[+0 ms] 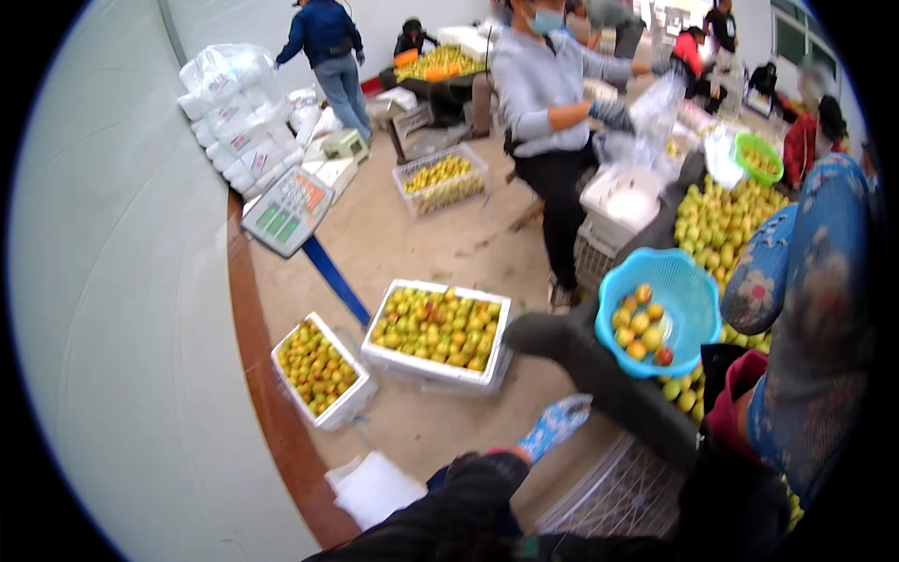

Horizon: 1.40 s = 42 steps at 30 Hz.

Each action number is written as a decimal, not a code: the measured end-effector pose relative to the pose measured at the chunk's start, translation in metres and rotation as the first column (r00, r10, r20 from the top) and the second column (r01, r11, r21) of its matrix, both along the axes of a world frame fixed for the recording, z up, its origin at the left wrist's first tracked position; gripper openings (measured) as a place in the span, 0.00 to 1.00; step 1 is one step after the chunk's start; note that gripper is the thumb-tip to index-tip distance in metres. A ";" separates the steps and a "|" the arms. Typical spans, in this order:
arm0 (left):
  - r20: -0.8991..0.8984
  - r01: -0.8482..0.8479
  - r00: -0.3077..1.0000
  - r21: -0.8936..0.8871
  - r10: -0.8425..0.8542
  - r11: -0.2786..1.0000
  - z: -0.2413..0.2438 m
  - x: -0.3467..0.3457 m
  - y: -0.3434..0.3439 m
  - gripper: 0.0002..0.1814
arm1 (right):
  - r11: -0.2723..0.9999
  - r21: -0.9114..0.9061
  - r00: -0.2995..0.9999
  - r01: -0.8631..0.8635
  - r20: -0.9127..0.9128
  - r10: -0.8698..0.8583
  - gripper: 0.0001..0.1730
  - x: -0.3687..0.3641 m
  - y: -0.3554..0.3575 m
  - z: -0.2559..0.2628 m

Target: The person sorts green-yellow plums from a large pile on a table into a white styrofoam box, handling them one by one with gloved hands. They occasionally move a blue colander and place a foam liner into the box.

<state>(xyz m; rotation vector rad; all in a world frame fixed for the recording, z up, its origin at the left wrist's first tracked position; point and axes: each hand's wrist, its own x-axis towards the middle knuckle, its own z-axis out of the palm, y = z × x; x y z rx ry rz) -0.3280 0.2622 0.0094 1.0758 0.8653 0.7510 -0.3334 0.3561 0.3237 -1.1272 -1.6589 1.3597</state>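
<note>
My right hand (808, 295), in a blue floral glove, is raised close to the camera at the right. Its thumb stands apart from the fingers, with nothing visible between them. Below it is a heap of yellow-green round fruit (709, 232), partly hidden by the hand. Beside the heap a blue plastic colander basket (681, 288) holds several yellow and reddish fruits (639, 323). My left hand (558, 425), in a matching glove, reaches out low near the dark padded rim (632, 400) around the heap. Its fingers are blurred, and no held thing shows.
White foam boxes of fruit (435, 379) (351, 407) stand on the floor beside a digital scale (288, 211). A plastic crate (618, 485) is near my left arm. A masked person (541, 91) handles a plastic bag (653, 119). Further back is another fruit crate (442, 197).
</note>
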 end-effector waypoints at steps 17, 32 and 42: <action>0.151 0.199 0.970 -0.045 -0.190 0.979 -0.006 0.004 0.037 0.18 | 0.879 0.263 0.813 0.397 0.343 -0.470 0.46 0.059 0.102 0.015; -0.228 0.371 0.923 0.312 -0.310 0.874 -0.002 -0.065 0.051 0.18 | 0.916 0.347 0.940 0.203 0.192 -0.281 0.47 -0.089 0.178 -0.026; -0.539 0.446 0.816 0.357 -0.209 0.821 -0.011 -0.056 0.022 0.19 | 0.997 0.012 0.847 0.074 -0.529 -0.057 0.48 -0.076 0.073 -0.016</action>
